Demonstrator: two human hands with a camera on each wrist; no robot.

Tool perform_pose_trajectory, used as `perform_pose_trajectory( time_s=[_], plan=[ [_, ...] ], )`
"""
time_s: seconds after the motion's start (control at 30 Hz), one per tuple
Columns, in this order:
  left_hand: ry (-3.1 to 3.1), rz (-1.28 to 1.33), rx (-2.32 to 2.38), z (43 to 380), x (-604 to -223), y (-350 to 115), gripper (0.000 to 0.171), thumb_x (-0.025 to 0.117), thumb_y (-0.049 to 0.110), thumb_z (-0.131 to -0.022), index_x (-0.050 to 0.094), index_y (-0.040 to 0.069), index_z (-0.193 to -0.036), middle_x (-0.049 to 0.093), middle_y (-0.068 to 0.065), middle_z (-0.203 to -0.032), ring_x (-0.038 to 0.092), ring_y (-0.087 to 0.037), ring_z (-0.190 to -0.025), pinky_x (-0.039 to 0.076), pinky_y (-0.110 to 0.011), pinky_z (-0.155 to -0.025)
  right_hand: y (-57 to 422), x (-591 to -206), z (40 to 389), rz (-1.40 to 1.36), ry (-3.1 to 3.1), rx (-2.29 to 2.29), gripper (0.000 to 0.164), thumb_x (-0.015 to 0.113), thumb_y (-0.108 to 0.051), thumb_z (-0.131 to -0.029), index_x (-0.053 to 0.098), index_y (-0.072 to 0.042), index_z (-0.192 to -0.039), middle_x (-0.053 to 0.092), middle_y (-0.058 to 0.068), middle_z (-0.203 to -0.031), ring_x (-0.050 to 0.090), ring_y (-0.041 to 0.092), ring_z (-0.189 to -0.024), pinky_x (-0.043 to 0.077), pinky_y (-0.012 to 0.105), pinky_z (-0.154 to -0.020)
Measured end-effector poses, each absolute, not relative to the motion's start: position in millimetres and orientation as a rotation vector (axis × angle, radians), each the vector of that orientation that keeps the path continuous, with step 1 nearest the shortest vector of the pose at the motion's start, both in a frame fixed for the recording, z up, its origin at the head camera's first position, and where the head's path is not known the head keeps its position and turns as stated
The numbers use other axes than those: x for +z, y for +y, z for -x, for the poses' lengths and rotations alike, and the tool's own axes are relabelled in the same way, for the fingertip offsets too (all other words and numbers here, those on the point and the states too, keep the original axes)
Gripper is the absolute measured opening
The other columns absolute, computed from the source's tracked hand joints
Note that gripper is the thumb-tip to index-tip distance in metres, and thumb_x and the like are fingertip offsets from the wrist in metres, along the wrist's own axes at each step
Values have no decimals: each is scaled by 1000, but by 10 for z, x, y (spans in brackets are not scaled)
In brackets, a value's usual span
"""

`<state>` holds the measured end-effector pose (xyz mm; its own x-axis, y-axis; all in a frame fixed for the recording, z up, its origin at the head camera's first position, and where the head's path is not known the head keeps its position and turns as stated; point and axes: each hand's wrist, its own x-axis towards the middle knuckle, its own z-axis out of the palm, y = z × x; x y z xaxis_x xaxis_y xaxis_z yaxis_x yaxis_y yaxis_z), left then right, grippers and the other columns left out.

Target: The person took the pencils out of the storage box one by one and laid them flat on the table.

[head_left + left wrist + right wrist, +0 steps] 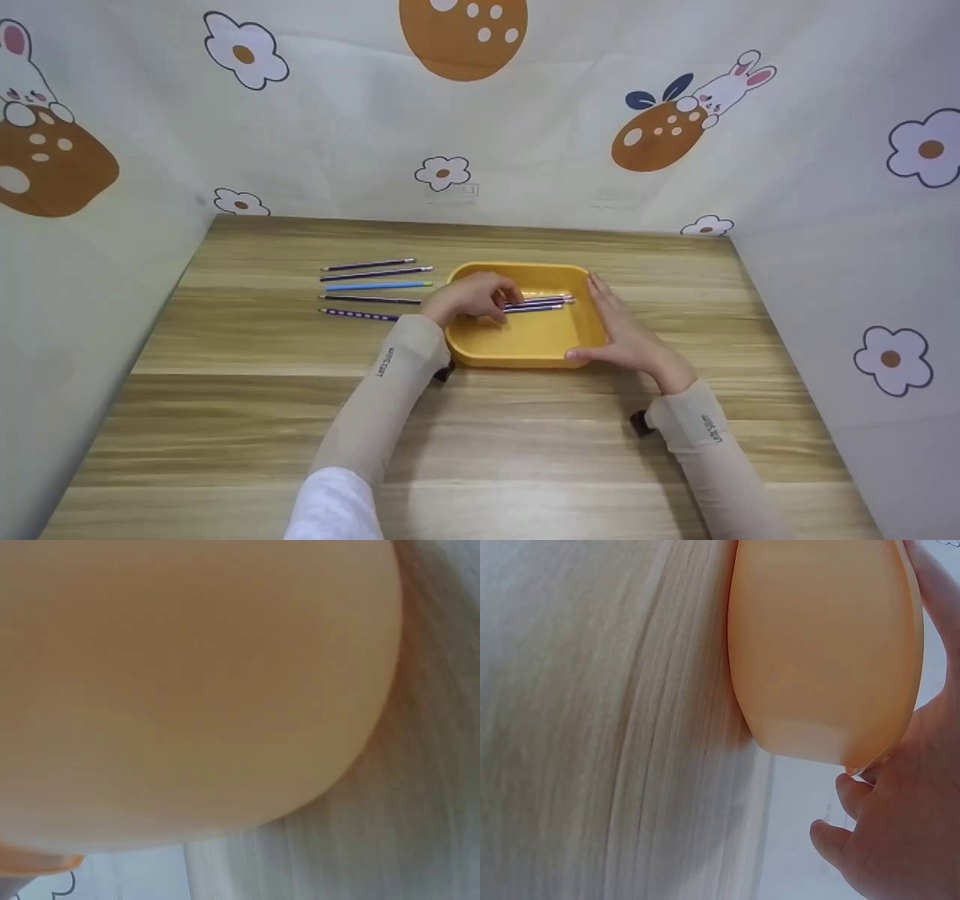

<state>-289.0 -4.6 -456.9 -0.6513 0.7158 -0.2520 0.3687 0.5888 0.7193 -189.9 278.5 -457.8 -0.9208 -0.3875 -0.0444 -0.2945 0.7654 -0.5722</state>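
- At the left, on the wooden table point(225, 420), five pencils lie in a row one below another, their points toward the left: a dark pencil with a white-banded end point(367, 265) farthest from the person, then a second dark one point(377, 273), a bright blue pencil point(378, 286), a thin dark one point(367, 299), and nearest a purple dotted pencil point(360, 313). The right ends of these last two come close to the left wrist.
- Next is the left hand point(474, 294), which reaches over the left end of the yellow tray point(517, 361). Its fingers are bent and point down inside. I cannot tell if they pinch a pencil, because the left wrist view shows mostly the outer wall of the tray.
- Just to the right of these fingertips, inside the tray, lies a small bundle of pencils point(534, 304). They lie side by side, lengthwise, in the far half of the tray, with their ends toward its right wall. Their left ends are at the fingers or hidden by them.
- At the right end, the right hand point(631, 341) grips the tray, its thumb on the near rim and its fingers along the right end toward the far corner.
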Motion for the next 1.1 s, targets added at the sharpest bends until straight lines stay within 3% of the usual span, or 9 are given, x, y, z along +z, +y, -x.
perform_pose_trajectory(
  time_s=[0.5,0.87,1.1],
  plan=[
    [2396,-956,769,2871,-4621,-1,27,72,0,-87,72,10,-112,70,-7,-106,61,-18,-95,54,-33,-88,2787,-4579,1899,524,2803,-833,128,80,-60,-72,4,-7,-160,-6,6,-169,3,35,-156,13,57,-124],
    [2463,-1136,542,2869,-4638,51,28,70,0,-88,72,12,-113,71,-4,-104,59,-15,-91,54,-32,-88,2781,-4578,1907,554,2805,-853,125,81,-54,-75,6,-1,-159,-1,17,-168,6,40,-155,12,60,-124],
    [2458,-1115,548,2862,-4638,49,23,69,2,-89,73,14,-108,69,-2,-98,57,-13,-88,53,-29,-85,2781,-4571,1900,526,2789,-855,126,81,-57,-74,4,-5,-160,-6,11,-169,3,38,-155,13,59,-124]
  ],
)
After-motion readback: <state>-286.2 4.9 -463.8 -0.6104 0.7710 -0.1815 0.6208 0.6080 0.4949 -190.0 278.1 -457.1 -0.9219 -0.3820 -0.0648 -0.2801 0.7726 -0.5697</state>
